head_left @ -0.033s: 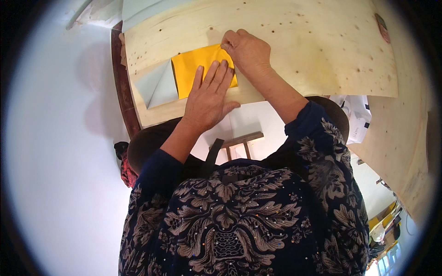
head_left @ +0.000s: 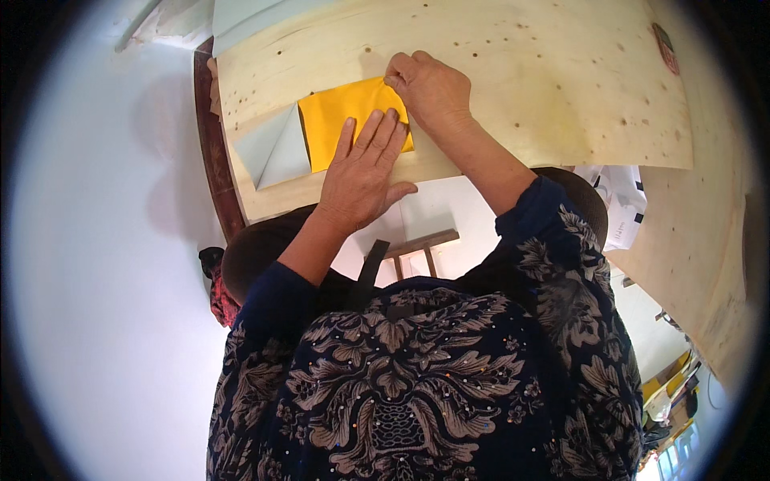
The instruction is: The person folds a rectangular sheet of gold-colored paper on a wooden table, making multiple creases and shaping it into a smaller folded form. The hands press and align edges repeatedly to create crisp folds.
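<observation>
A yellow sheet (head_left: 341,108) of paper or thin material lies on the pale wooden board in front of me. My left hand (head_left: 361,164) rests flat on its near part, fingers stretched out and the thumb pointing right. At the sheet's far right corner, my right hand (head_left: 429,92) is closed, its thumb and fingers pinching the edge, which looks slightly raised there. Against the yellow sheet's left side lies a light grey-white piece (head_left: 277,148) with a diagonal crease or overlap. Whether the two pieces are joined cannot be made out.
The knotted wooden board (head_left: 561,96) spans the space ahead, with a small reddish-brown object (head_left: 666,48) at its far right. A white wall (head_left: 104,280) stands at the left. Below the board's near edge is a wooden frame (head_left: 429,243); a white bag (head_left: 626,208) hangs at the right.
My left hand's fingertips have shifted very slightly toward me over the yellow sheet. My right hand stays in its place at the corner.
</observation>
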Available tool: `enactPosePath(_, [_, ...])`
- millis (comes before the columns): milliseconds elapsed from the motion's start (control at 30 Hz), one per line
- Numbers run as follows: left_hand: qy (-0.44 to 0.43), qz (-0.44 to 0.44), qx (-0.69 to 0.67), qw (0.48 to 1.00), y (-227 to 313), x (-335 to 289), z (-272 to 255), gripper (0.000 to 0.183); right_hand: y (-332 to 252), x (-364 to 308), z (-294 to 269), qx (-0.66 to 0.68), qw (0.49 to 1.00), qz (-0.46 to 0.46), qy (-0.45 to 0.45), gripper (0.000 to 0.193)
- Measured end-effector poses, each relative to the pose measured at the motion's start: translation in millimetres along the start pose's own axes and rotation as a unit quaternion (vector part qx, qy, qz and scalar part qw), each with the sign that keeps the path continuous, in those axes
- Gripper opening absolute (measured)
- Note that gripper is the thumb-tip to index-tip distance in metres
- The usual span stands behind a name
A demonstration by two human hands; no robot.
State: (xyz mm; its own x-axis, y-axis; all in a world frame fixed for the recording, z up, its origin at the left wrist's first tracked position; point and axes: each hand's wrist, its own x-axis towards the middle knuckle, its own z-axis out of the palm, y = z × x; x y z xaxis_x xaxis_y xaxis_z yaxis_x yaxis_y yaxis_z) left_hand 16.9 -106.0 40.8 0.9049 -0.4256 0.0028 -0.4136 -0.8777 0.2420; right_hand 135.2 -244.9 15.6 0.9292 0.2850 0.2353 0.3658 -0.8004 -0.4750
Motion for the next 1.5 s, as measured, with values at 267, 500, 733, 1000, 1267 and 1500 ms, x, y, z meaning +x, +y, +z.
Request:
enactPosePath(267, [-0.06,0.048,-0.009,0.997,-13,-16,-13,0.083,-5,-2,-12,0.007,0.999,0.01,-0.033,0.011])
enactPosePath(500, [-0.066,0.059,-0.046,0.995,-16,-29,-12,0.088,-8,-15,-14,0.032,0.998,0.017,-0.054,0.013])
enactPosePath(733, [0.047,0.002,-0.036,0.998,0,-24,1,0.058,-6,-9,-19,0.053,0.994,0.04,-0.082,0.013])
enactPosePath(1000, [0.039,-0.019,-0.056,0.997,3,-26,-1,0.053,-7,-6,-24,0.025,0.991,0.053,-0.124,0.018])
enactPosePath(1267, [0.052,0.003,-0.084,0.995,-4,-26,-1,0.06,-6,-6,-27,0.048,0.99,0.047,-0.121,0.016])
enactPosePath(1500, [0.022,-0.043,-0.07,0.996,4,-16,-12,0.075,-5,-6,-25,0.032,0.99,0.043,-0.127,0.018])
